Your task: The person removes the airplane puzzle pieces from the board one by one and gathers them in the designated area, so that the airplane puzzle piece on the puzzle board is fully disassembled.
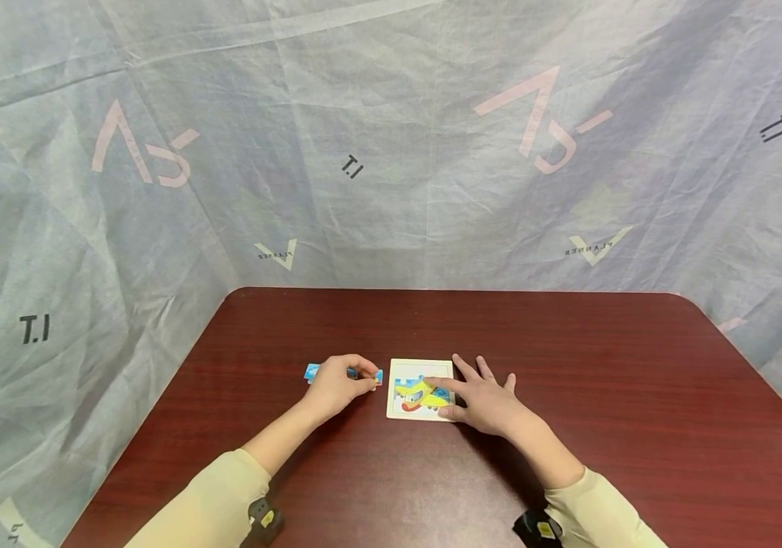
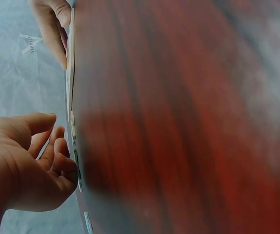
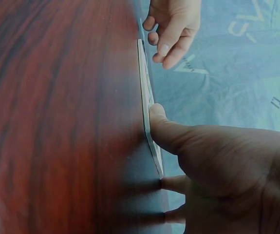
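Note:
A small square wooden puzzle tray [image 1: 391, 391] lies on the table, with a yellow and red picture on blue partly filling it and its upper part pale. My right hand [image 1: 493, 403] is spread over the tray's right side, index finger reaching onto the picture. In the right wrist view the thumb [image 3: 161, 124] rests on the tray's edge. To the left, my left hand [image 1: 336, 387] hovers with loosely bent fingers over several flat puzzle pieces, nothing visible between thumb and fingers. One blue piece [image 1: 311, 372] shows left of it, another piece [image 1: 379, 377] by its fingertips.
The dark red wooden table [image 1: 569, 342] carries the tray and pieces. Grey printed cloth [image 1: 391, 152] hangs behind and at both sides of it. A black wrist device [image 1: 537, 528] sits at the right sleeve, another [image 1: 265, 519] at the left.

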`<state>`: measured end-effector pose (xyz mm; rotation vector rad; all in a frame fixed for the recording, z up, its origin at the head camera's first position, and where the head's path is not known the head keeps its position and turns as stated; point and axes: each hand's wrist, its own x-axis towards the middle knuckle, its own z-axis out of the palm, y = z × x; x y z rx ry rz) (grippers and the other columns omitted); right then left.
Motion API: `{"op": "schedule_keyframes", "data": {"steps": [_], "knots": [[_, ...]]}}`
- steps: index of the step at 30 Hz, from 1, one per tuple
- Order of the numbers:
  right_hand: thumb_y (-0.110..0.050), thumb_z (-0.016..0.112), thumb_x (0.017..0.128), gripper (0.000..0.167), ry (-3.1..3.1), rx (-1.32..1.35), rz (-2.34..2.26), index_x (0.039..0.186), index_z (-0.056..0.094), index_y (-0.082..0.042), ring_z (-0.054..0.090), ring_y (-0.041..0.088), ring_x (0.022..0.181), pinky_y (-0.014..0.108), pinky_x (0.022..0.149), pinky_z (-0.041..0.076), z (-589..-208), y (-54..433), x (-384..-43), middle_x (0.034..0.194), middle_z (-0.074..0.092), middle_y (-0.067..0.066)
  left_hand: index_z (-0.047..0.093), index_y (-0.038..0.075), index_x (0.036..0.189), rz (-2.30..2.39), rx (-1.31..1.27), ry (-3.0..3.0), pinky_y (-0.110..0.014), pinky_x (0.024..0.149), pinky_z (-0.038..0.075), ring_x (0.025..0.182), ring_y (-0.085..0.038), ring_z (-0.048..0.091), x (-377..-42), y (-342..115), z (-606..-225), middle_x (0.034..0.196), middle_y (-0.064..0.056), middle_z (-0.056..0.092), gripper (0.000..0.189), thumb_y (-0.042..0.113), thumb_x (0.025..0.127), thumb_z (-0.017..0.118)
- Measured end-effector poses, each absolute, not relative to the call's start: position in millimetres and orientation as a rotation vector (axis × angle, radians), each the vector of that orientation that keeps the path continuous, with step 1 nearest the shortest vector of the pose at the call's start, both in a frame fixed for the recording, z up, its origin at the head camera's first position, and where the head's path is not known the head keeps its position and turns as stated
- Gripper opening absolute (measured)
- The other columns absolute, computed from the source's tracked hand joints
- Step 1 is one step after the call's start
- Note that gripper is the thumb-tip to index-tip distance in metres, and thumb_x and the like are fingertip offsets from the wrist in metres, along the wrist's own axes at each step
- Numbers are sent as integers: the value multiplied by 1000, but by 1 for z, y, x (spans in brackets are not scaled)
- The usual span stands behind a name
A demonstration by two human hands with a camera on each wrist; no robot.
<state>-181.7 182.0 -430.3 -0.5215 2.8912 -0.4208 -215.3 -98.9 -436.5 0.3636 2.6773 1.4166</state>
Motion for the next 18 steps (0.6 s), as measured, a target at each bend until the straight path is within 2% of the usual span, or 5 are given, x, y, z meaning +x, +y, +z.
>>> {"op": "schedule_keyframes", "data": {"steps": [5, 13, 18], "knots": [[-43, 65, 98, 53, 2883, -516, -422, 148, 51, -40, 19, 53, 146, 86, 97, 15, -430, 181, -182, 165, 22, 16, 75, 7, 102, 1397, 425, 2661, -33, 72, 49, 80, -16, 59, -214, -94, -437, 88, 3, 67, 14, 6, 88, 77], [-45, 65, 97, 53, 2882, -506, -392, 148, 51, -41, 20, 53, 146, 86, 97, 16, -431, 181, -184, 165, 23, 16, 75, 6, 102, 1395, 479, 2629, -31, 75, 51, 82, -15, 61, -214, -83, -439, 88, 2, 67, 15, 5, 87, 78], [-45, 64, 98, 53, 2875, -499, -390, 148, 50, -42, 19, 53, 146, 86, 97, 15, -432, 181, -184, 165, 22, 15, 74, 4, 103, 1385, 501, 2613, -29, 73, 48, 81, -15, 58, -214, -78, -439, 86, 1, 65, 17, 5, 86, 78]]}}
